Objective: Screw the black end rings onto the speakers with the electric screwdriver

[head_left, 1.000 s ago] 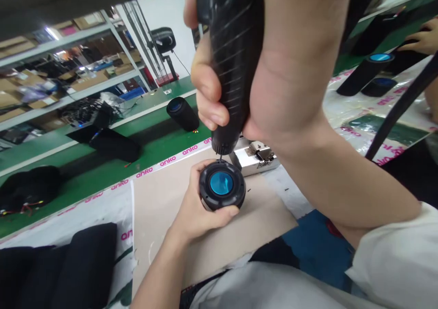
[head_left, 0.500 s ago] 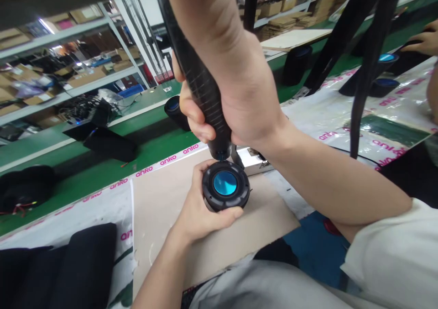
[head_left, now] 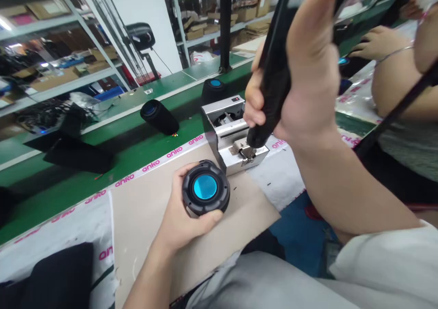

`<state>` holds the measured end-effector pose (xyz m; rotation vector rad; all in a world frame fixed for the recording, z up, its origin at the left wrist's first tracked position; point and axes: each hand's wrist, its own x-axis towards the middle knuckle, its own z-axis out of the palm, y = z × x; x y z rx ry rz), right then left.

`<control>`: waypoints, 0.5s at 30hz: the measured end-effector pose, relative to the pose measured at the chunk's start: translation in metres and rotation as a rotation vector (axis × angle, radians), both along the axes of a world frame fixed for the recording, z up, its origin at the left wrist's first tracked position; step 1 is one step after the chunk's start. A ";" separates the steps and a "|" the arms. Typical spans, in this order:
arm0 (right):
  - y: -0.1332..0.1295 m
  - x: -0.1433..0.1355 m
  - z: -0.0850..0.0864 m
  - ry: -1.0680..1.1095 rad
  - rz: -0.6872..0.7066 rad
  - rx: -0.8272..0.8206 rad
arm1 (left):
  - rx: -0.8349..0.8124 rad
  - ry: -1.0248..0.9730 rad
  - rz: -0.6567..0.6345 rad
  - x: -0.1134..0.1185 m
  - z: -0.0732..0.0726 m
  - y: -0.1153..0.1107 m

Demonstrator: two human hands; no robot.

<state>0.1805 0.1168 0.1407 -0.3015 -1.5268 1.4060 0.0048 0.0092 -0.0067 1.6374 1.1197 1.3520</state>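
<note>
A black cylindrical speaker (head_left: 223, 191) stands end-up on a beige board (head_left: 249, 208), its blue shiny disc facing me. My left hand (head_left: 178, 208) is wrapped around its side, thumb at the near edge. My right hand (head_left: 308, 81) grips a black electric screwdriver (head_left: 278, 71), held upright and tilted. The screwdriver's lower end is over the front of a silver screw feeder (head_left: 227, 163), just behind the board; whether the bit touches it I cannot tell.
Fabric-covered speakers (head_left: 160, 117) lie and stand along the green bench (head_left: 191, 126). Black padded material (head_left: 61, 277) is at lower left. Another person's hand (head_left: 383, 44) works at the right. A dark post (head_left: 225, 26) rises behind, with loaded shelves beyond.
My right hand has lifted the screwdriver away from the speaker's rim and moved it right, to over the screw feeder. My left hand still holds the speaker. The view has shifted right.
</note>
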 end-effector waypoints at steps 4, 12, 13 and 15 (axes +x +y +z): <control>0.013 0.017 -0.025 -0.012 -0.115 -0.060 | 0.006 0.019 0.040 -0.002 -0.002 -0.001; 0.027 0.039 -0.085 0.045 -0.326 -0.110 | 0.000 0.031 0.052 -0.006 -0.005 -0.003; 0.025 0.040 -0.085 0.064 -0.324 -0.114 | 0.000 0.030 0.049 -0.006 -0.005 -0.003; 0.020 0.043 -0.079 0.131 -0.337 -0.096 | 0.002 0.023 0.041 -0.005 -0.005 -0.002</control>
